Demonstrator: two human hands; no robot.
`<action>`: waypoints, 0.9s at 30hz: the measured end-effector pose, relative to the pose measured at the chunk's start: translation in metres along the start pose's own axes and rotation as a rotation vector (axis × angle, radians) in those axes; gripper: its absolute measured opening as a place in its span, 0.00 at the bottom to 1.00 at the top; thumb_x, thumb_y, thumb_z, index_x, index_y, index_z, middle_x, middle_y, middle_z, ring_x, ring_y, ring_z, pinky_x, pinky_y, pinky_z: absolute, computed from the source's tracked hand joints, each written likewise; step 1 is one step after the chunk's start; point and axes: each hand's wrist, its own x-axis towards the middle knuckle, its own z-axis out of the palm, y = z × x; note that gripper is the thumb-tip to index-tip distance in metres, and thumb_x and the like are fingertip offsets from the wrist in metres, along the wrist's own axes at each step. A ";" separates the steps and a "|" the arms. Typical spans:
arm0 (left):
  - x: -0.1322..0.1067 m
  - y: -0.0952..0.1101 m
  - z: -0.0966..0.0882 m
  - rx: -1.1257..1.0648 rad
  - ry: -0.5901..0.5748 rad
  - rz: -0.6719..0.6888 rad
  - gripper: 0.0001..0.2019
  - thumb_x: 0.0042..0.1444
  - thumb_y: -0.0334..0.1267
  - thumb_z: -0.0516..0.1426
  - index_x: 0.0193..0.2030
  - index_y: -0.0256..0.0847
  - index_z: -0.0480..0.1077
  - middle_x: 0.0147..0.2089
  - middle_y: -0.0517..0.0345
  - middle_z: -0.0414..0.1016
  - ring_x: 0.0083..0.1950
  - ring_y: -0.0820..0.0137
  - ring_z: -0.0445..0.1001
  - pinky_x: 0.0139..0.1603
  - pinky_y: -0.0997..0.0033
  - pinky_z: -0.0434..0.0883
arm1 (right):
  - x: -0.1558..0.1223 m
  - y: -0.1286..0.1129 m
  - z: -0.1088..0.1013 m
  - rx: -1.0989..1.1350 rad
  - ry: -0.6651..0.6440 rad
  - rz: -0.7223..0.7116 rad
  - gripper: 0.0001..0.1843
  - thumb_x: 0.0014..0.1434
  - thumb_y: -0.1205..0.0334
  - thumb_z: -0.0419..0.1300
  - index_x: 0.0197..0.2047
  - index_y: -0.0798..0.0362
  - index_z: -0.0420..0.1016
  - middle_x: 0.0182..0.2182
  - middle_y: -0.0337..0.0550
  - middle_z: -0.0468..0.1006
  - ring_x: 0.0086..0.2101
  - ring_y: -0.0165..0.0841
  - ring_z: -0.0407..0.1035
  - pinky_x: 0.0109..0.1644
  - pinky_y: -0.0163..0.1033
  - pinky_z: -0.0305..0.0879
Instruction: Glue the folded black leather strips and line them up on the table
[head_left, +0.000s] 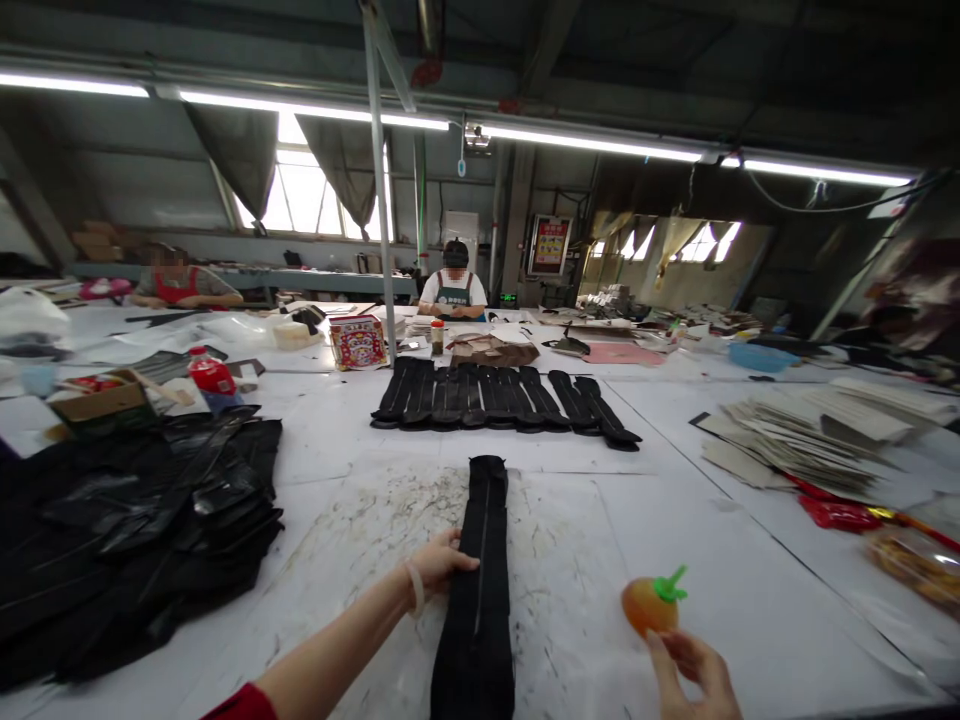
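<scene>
A long black fabric strip (480,590) with a zipper-like line down its middle lies lengthwise before me. Its left edge is held by my left hand (442,562), thumb on top and fingers at the side. To the right is a small round orange bottle (643,606) with a green leaf-like cap, tilted on its side. My right hand (694,675) pinches its near end between thumb and fingers, as far as I can see. Beyond the strip, a row of similar black pieces (487,397) lies side by side.
A heap of black pieces (150,520) covers the left side, near a red bottle (214,375) and a carton (105,400). Stacked grey sheets (810,435) and a clear food box (919,570) are at right. A metal post (381,190) rises beyond the row. Two people sit across.
</scene>
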 end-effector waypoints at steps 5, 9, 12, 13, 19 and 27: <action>-0.009 -0.006 0.031 -0.093 0.020 0.036 0.34 0.30 0.31 0.68 0.46 0.43 0.59 0.33 0.58 0.78 0.32 0.63 0.78 0.30 0.67 0.72 | -0.043 -0.074 0.047 0.346 -0.849 -0.008 0.33 0.46 0.41 0.62 0.51 0.50 0.63 0.44 0.50 0.78 0.35 0.40 0.76 0.41 0.44 0.71; -0.007 -0.022 0.050 -0.179 0.139 0.162 0.30 0.31 0.26 0.64 0.43 0.43 0.58 0.29 0.60 0.76 0.30 0.64 0.76 0.30 0.67 0.72 | -0.051 -0.118 0.070 0.135 -0.930 -0.115 0.26 0.45 0.51 0.64 0.46 0.51 0.64 0.40 0.47 0.78 0.41 0.44 0.74 0.45 0.44 0.69; -0.008 -0.023 0.052 -0.196 0.197 0.204 0.28 0.31 0.24 0.62 0.41 0.43 0.57 0.28 0.59 0.75 0.31 0.64 0.76 0.29 0.68 0.71 | -0.057 -0.137 0.073 -0.164 -0.811 -0.293 0.26 0.42 0.56 0.66 0.44 0.49 0.65 0.46 0.47 0.74 0.44 0.45 0.72 0.47 0.44 0.66; -0.010 -0.021 0.051 -0.195 0.213 0.210 0.28 0.32 0.23 0.61 0.42 0.43 0.57 0.28 0.59 0.75 0.31 0.64 0.76 0.28 0.69 0.70 | -0.059 -0.142 0.073 -0.255 -0.786 -0.362 0.26 0.41 0.57 0.66 0.45 0.49 0.65 0.49 0.48 0.72 0.44 0.46 0.72 0.46 0.44 0.65; -0.029 0.001 0.036 -0.245 0.277 0.291 0.29 0.34 0.24 0.58 0.45 0.44 0.55 0.33 0.60 0.74 0.32 0.68 0.76 0.26 0.74 0.69 | -0.061 -0.164 0.080 -0.367 -0.851 -0.457 0.26 0.48 0.57 0.60 0.51 0.49 0.62 0.49 0.50 0.71 0.45 0.44 0.72 0.47 0.44 0.64; -0.049 0.047 -0.021 -0.234 0.338 0.426 0.28 0.39 0.28 0.59 0.48 0.44 0.54 0.43 0.54 0.74 0.36 0.66 0.77 0.27 0.73 0.72 | -0.070 -0.207 0.123 -0.248 -0.833 -0.549 0.33 0.45 0.61 0.63 0.56 0.50 0.61 0.53 0.51 0.67 0.49 0.44 0.69 0.53 0.43 0.62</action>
